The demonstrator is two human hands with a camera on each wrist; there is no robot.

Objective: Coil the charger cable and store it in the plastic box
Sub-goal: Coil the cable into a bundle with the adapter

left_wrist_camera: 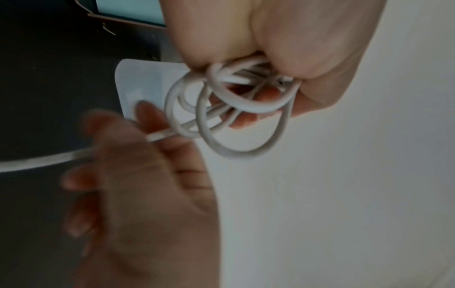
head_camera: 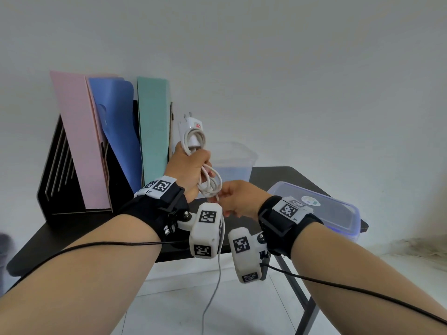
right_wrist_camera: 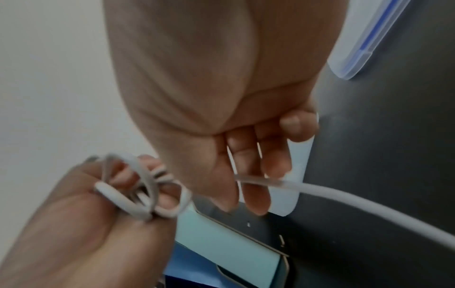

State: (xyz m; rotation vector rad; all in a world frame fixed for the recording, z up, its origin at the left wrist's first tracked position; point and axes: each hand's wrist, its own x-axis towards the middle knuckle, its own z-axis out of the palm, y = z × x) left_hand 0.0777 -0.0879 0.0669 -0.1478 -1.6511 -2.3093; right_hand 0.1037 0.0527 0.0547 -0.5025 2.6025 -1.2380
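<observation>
My left hand [head_camera: 191, 169] is raised above the table and grips several loops of the white charger cable [head_camera: 209, 181], with the white plug adapter [head_camera: 192, 125] sticking up above the fist. The loops [left_wrist_camera: 221, 111] bulge out below my curled fingers. My right hand [head_camera: 238, 198] sits just right of the coil and pinches the loose cable strand [right_wrist_camera: 307, 190], which trails down past the table edge. The clear plastic box [head_camera: 232, 160] stands open behind my hands; its lid [head_camera: 321, 209] lies flat to the right.
A black file rack [head_camera: 60, 165] with pink, blue and green folders stands at the back left of the black table [head_camera: 285, 175]. A white wall lies behind. White floor and the table's leg [head_camera: 304, 308] show below.
</observation>
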